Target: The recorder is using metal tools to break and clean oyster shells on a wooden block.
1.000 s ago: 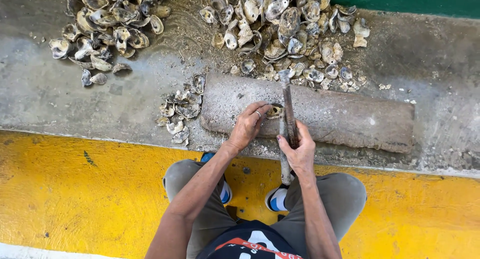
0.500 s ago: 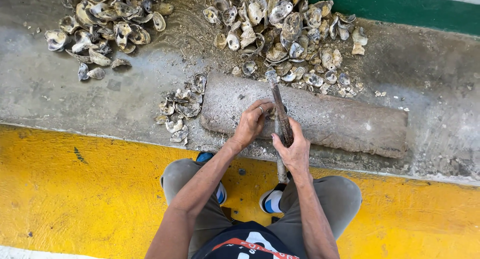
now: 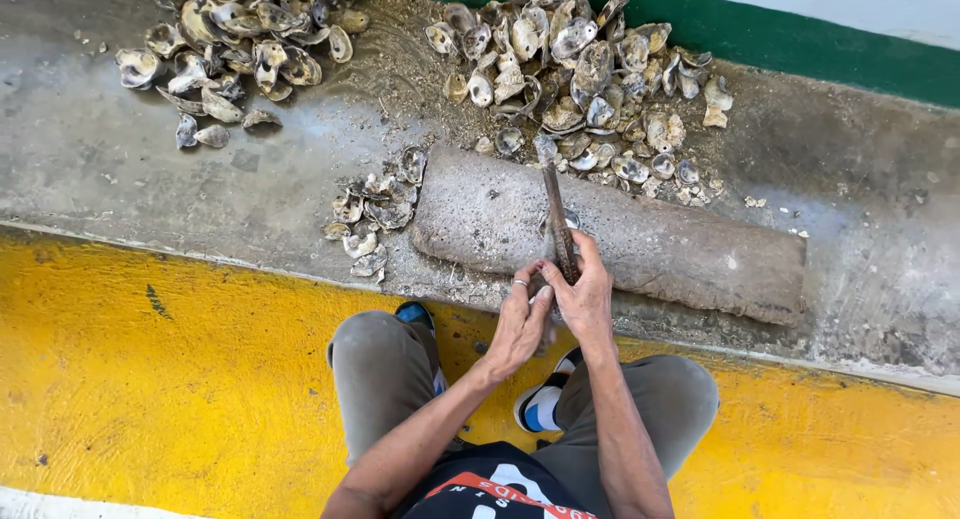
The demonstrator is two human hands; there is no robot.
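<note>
Right now my right hand (image 3: 585, 294) is clenched around the rusty metal tool (image 3: 556, 214), its tip pointing away over the grey stone block (image 3: 660, 244), while my left hand (image 3: 520, 324) pinches something small I cannot make out, just beside it. Around me, grey concrete floor (image 3: 120, 174) meets a yellow painted strip (image 3: 160, 379); shell heaps (image 3: 585, 74) lie beyond the block, under a green wall band (image 3: 800, 49).

A long, thin, dark metal tool (image 3: 556, 214) is gripped at its lower end, its shaft slanting up across a rough grey stone slab (image 3: 690, 254), with a small shell (image 3: 543, 297) pinched beside it.
</note>
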